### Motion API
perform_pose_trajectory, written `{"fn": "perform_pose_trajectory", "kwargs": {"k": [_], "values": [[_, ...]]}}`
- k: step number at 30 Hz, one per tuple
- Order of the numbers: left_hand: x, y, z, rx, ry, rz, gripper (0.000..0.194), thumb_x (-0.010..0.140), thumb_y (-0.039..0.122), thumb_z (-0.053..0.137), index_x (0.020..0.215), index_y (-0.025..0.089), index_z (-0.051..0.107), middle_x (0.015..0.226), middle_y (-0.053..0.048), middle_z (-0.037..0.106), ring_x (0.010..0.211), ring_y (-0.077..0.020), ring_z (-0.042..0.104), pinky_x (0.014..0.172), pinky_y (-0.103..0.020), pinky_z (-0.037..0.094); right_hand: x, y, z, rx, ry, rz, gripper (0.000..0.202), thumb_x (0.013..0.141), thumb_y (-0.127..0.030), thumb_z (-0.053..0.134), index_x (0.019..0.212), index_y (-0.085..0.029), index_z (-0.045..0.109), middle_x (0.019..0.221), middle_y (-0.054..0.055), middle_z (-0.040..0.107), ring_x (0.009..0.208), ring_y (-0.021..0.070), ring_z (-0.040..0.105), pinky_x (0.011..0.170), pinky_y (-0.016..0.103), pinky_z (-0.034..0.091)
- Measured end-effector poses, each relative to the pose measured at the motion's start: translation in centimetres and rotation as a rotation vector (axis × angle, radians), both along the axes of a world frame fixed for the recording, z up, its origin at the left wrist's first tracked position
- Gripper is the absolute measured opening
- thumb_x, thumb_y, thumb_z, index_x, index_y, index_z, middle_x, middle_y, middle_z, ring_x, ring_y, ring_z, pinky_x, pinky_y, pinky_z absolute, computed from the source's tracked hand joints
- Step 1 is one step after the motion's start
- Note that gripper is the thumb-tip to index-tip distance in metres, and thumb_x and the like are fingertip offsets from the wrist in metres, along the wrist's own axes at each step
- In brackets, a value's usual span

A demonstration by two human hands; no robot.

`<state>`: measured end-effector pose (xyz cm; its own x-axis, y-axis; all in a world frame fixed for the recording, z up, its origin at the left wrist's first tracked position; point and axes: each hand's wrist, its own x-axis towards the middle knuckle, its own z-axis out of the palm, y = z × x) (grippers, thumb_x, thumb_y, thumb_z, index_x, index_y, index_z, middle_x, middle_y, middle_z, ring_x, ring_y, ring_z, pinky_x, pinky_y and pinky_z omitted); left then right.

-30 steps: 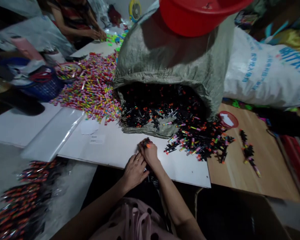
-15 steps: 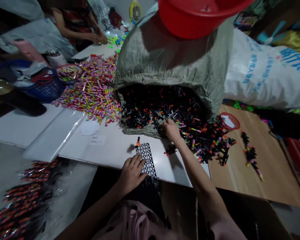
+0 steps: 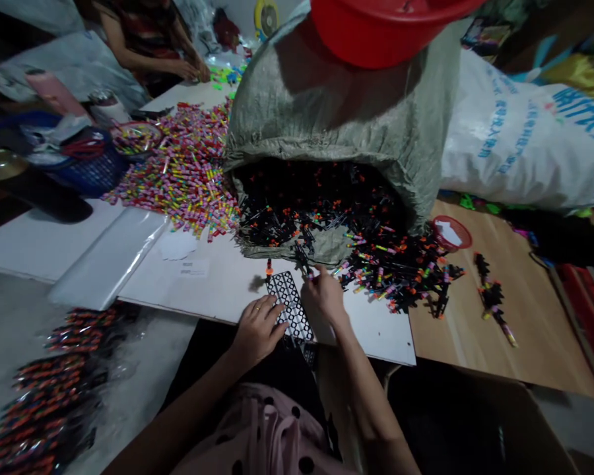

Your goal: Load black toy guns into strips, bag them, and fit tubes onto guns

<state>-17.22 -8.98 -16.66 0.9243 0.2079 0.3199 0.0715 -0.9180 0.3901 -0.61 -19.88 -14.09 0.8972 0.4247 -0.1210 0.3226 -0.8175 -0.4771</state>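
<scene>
My left hand point(image 3: 260, 325) lies with its fingers stretched over the left edge of a black plate with rows of round holes point(image 3: 290, 300) at the table's front edge. A small piece with an orange and black end point(image 3: 269, 267) stands by the plate's far left corner. My right hand point(image 3: 327, 297) is closed on a small black toy piece point(image 3: 303, 256), just right of the plate; the fingertips are partly hidden. Beyond it, the open mouth of a grey-green woven sack point(image 3: 327, 148) spills many black pieces with orange tips point(image 3: 272, 227).
To the right lies a heap of black pieces with coloured tubes point(image 3: 400, 270), beside a small red basket point(image 3: 453, 233). Pink and yellow tubes point(image 3: 178, 178) are piled at left, near clear plastic bags point(image 3: 111, 254). A red basin point(image 3: 386, 33) tops the sack. A co-worker's hands point(image 3: 193, 69) are at far left.
My right hand has come from the sack's mouth toward me and left, with a black toy piece in it. The loose black piece right of the plate is no longer visible there.
</scene>
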Motion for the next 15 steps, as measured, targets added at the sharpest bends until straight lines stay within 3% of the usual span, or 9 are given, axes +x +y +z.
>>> {"fn": "perform_pose_trajectory", "kwargs": {"k": [4, 5, 7, 10, 15], "values": [[1.8, 3.7, 5.7, -0.122, -0.222, 0.256, 0.032, 0.090, 0.033, 0.047, 0.114, 0.014, 0.057, 0.110, -0.013, 0.064, 0.108, -0.0244, 0.058, 0.094, -0.039, 0.048, -1.3, 0.1, 0.4, 0.619, 0.179, -0.053, 0.027, 0.073, -0.038, 0.060, 0.093, -0.018, 0.060, 0.069, 0.000, 0.063, 0.056, 0.0143, 0.054, 0.056, 0.025, 0.042], [2.9, 4.6, 6.8, -0.148, -0.189, 0.258, 0.039, 0.088, 0.035, 0.050, 0.120, 0.013, 0.054, 0.116, -0.013, 0.062, 0.111, -0.0242, 0.057, 0.093, -0.037, 0.048, -2.1, 0.7, 0.1, 0.701, 0.216, -0.047, 0.027, 0.072, -0.042, 0.061, 0.085, -0.019, 0.060, 0.067, -0.001, 0.062, 0.055, 0.0134, 0.053, 0.054, 0.025, 0.042], [5.3, 5.8, 8.4, -0.177, 0.002, 0.156, 0.046, 0.084, 0.035, 0.055, 0.124, 0.013, 0.051, 0.117, -0.013, 0.062, 0.108, -0.0243, 0.059, 0.092, -0.037, 0.049, -3.6, 2.4, -0.9, 0.715, 0.293, -0.070, 0.026, 0.069, -0.045, 0.062, 0.071, -0.020, 0.057, 0.060, -0.002, 0.058, 0.052, 0.0129, 0.051, 0.052, 0.025, 0.041], [8.0, 6.5, 8.9, -0.197, 0.313, 0.018, 0.040, 0.084, 0.026, 0.052, 0.121, 0.013, 0.054, 0.107, -0.011, 0.067, 0.100, -0.0238, 0.063, 0.089, -0.036, 0.050, -5.1, 4.8, -3.0, 0.670, 0.364, -0.118, 0.023, 0.069, -0.043, 0.060, 0.067, -0.021, 0.055, 0.058, -0.001, 0.059, 0.053, 0.0151, 0.055, 0.054, 0.027, 0.044], [8.7, 7.4, 8.5, -0.210, 0.405, -0.106, 0.037, 0.083, 0.018, 0.046, 0.118, 0.015, 0.056, 0.106, -0.009, 0.068, 0.095, -0.0214, 0.064, 0.087, -0.035, 0.049, -5.2, 5.5, -5.3, 0.745, 0.279, -0.031, 0.016, 0.073, -0.039, 0.055, 0.076, -0.023, 0.057, 0.076, 0.002, 0.066, 0.072, 0.0180, 0.062, 0.069, 0.030, 0.049]]}}
